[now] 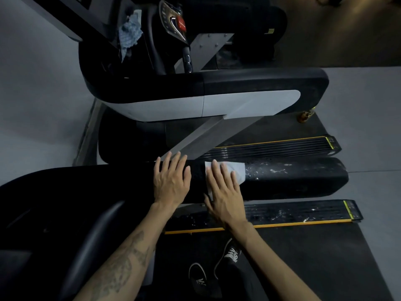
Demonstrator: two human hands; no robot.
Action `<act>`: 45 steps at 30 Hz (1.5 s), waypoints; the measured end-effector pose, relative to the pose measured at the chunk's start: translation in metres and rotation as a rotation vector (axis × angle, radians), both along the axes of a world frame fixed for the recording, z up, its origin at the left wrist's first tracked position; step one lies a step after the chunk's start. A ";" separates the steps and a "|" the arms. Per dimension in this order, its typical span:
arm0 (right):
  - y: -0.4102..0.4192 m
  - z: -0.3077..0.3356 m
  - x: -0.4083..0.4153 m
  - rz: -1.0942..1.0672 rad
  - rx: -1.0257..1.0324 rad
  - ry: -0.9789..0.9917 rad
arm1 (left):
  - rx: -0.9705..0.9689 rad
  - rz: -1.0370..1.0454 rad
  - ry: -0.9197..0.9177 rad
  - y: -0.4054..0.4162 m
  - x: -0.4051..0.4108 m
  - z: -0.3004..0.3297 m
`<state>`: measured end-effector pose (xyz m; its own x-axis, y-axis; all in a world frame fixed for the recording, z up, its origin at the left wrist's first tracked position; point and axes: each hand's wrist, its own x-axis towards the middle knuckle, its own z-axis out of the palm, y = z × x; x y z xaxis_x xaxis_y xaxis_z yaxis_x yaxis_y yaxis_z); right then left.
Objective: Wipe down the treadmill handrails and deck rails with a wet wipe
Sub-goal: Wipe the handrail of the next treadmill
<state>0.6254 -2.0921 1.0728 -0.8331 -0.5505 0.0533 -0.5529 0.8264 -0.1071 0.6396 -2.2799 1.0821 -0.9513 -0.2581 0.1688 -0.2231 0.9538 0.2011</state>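
A black padded handrail (293, 181) runs left to right across the middle of the view, speckled with white marks towards its right end. A white wet wipe (237, 171) lies flat on top of it. My right hand (223, 190) presses flat on the wipe, fingers spread. My left hand (171, 179) rests flat on the bare rail just left of it, fingers apart, holding nothing. Below the handrail lies a ribbed deck rail (303, 212) with a yellow edge and white specks. A second handrail (260, 83) lies farther away.
A crumpled blue cloth (129, 36) sits by the console with its red stop button (181, 25). A far deck rail (282, 146) lies under the silver upright (208, 137). The dark belt (314, 261) and two black shoes (217, 266) are below. Grey floor surrounds the machine.
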 end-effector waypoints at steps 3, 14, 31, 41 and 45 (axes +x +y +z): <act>0.015 0.004 -0.017 0.004 0.028 0.019 | 0.004 -0.005 0.006 -0.001 0.000 0.000; 0.015 0.007 -0.016 -0.040 -0.002 -0.093 | 0.019 -0.034 -0.023 -0.001 0.000 0.004; 0.029 -0.008 -0.001 -0.174 -0.107 -0.032 | -0.056 -0.136 0.038 0.018 -0.018 0.003; 0.039 0.002 -0.018 -0.145 -0.109 -0.076 | -0.076 -0.117 0.032 0.020 -0.021 -0.001; 0.026 -0.004 0.003 -0.224 -0.148 -0.073 | -0.073 -0.102 0.021 0.021 -0.022 0.001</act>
<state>0.6285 -2.0658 1.0687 -0.9378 -0.3430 0.0546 -0.3446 0.8995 -0.2686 0.6181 -2.2588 1.0827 -0.9680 -0.1465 0.2037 -0.1207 0.9836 0.1338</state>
